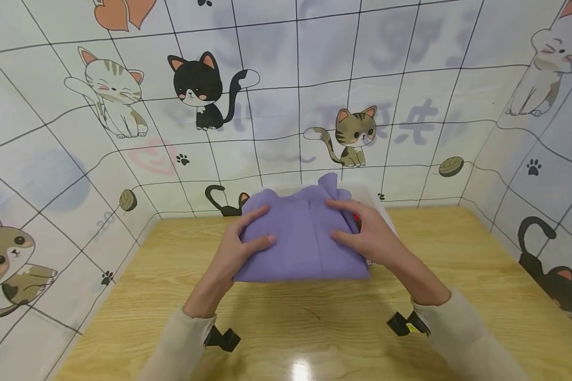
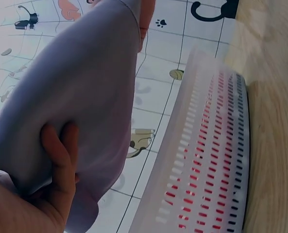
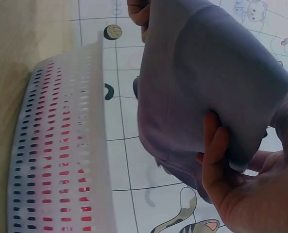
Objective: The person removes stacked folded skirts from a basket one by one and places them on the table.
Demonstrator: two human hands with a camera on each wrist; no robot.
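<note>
A folded purple piece of clothing [image 1: 291,238] is held up between both hands in the head view, its top edge ruffled. My left hand [image 1: 243,246] grips its left side, thumb on the near face. On the other side, my right hand [image 1: 369,233] grips the right edge, with thumb and forefinger over the front. From the left wrist view, curled fingers [image 2: 61,160] press into the underside of the cloth. The right wrist view has the cloth [image 3: 182,97] raised above the level of a white perforated basket [image 3: 97,145], and the right fingers bent beneath it.
Behind the cloth, the basket's right rim [image 1: 386,214] shows with something red [image 1: 357,217] inside. Red also appears through the holes of the basket wall [image 2: 175,145]. A wooden table [image 1: 314,328] lies below, bordered by a cat-patterned cloth backdrop [image 1: 276,63].
</note>
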